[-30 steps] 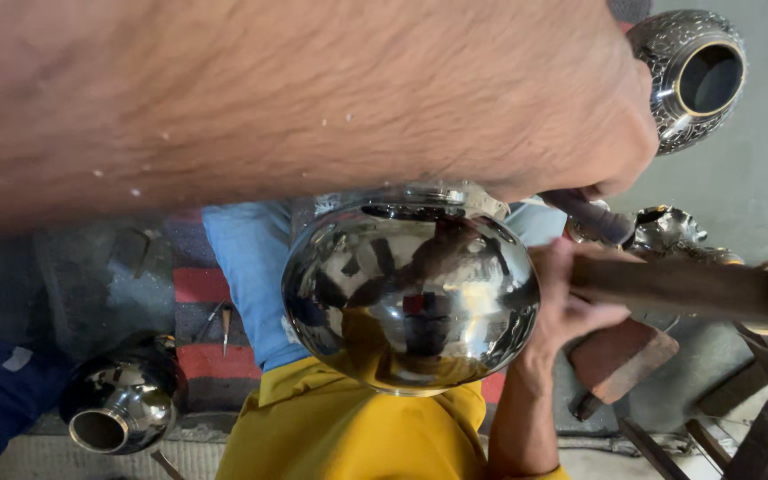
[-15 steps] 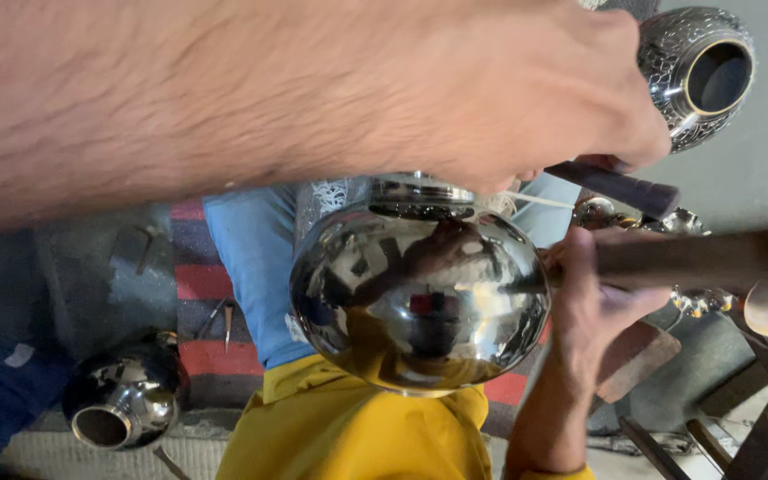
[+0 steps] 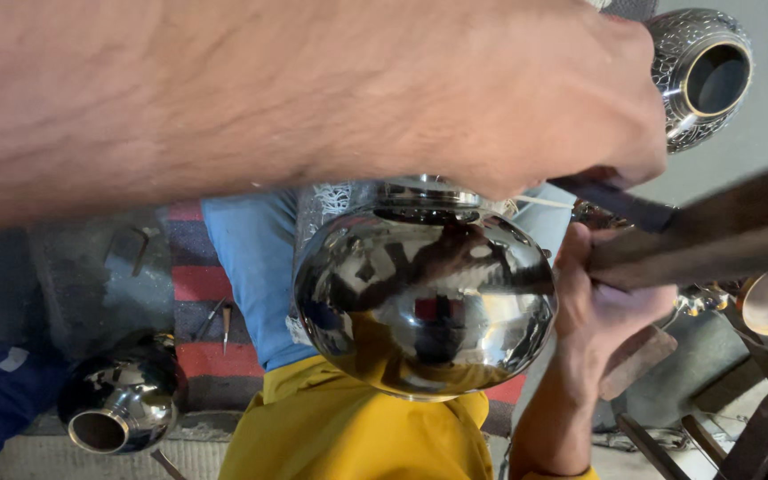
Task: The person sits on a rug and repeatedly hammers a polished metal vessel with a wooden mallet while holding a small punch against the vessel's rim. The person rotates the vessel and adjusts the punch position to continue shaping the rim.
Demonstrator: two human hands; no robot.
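Head view — polished round steel pot [image 3: 424,302] mirror-bright; right hand [image 3: 611,302] grip clenched on dark wooden bar [image 3: 713,236]

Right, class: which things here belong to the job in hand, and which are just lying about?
In hand: big shiny pot on the lap; wooden bar, gripped by the right hand; dark handle, gripped by the left hand.

Lying about: patterned pot; small shiny pot on the floor; pointed tool on the striped mat.
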